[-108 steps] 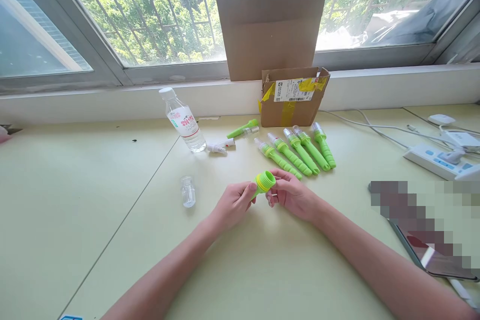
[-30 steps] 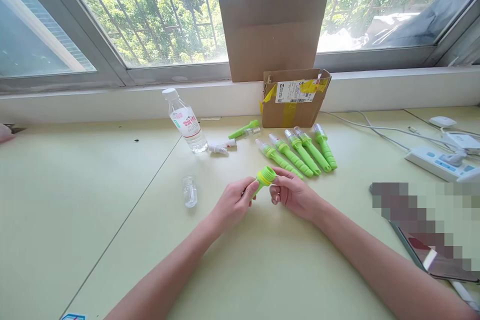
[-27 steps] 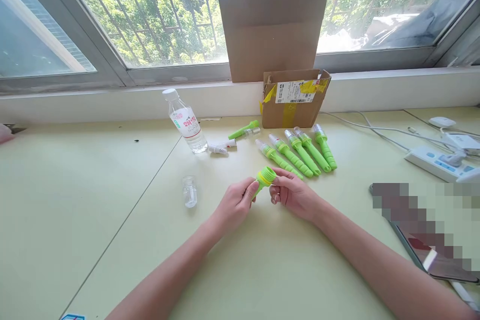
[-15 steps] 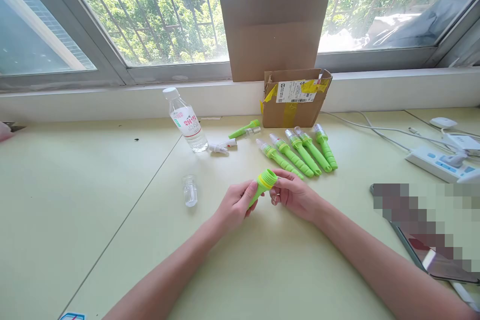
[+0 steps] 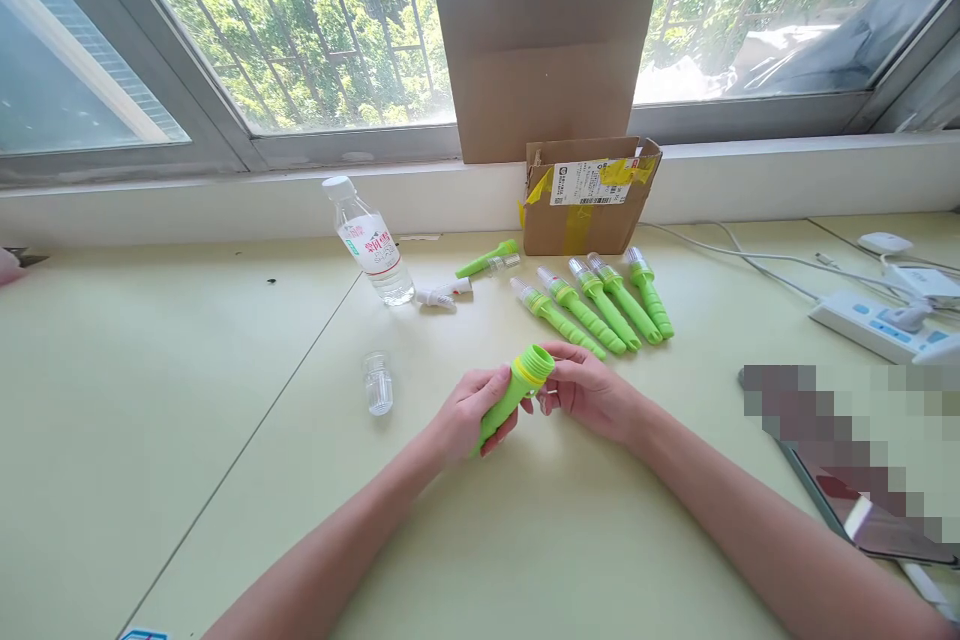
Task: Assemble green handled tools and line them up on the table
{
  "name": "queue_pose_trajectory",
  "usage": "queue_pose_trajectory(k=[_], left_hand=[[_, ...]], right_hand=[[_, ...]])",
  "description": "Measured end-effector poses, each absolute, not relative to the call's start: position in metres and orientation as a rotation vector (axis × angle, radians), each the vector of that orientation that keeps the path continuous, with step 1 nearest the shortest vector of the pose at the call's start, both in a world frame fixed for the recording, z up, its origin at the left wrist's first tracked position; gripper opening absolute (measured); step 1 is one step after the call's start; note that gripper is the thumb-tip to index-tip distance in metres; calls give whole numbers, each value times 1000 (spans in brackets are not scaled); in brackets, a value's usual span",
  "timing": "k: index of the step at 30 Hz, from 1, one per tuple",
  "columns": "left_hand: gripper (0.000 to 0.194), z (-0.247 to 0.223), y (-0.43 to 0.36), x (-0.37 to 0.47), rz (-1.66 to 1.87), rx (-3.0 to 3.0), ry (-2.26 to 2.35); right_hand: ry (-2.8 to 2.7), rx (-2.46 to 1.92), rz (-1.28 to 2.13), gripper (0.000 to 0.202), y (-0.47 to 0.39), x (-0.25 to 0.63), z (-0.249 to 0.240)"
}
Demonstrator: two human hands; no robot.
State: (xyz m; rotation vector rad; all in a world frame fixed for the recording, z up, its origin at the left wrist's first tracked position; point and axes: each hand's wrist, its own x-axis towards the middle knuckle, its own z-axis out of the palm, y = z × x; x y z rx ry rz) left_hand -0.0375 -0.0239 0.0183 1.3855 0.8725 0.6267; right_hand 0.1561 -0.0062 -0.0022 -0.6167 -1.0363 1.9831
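Observation:
My left hand (image 5: 474, 410) is wrapped round a green tube (image 5: 504, 408) with a yellow ring and an open threaded end that points up and to the right. My right hand (image 5: 581, 388) is at the threaded end, fingers curled behind the ring; what its fingertips grip, if anything, is hidden behind the tube. A clear ribbed cap (image 5: 379, 385) stands on the table to the left of my hands. Beyond my right hand lie several green tubes with clear caps (image 5: 598, 305) in a row.
Farther back are a water bottle (image 5: 375, 245), white pieces (image 5: 444, 295), a thin green tube (image 5: 486, 259) and an opened cardboard box (image 5: 581, 210). On the right, a power strip (image 5: 870, 322) with cables and a dark tablet-like device (image 5: 825, 495) lie on the table (image 5: 187, 370).
The green tube in my left hand has tilted, and more of its body now shows below the yellow ring. My right hand has barely moved.

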Motion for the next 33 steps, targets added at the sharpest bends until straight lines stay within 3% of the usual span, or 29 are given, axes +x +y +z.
queue_pose_trajectory(k=[33], left_hand=[[51,32,-16,-49,234,1210,609]], right_hand=[[-1152,-705,2071,13,-8,161,-2]])
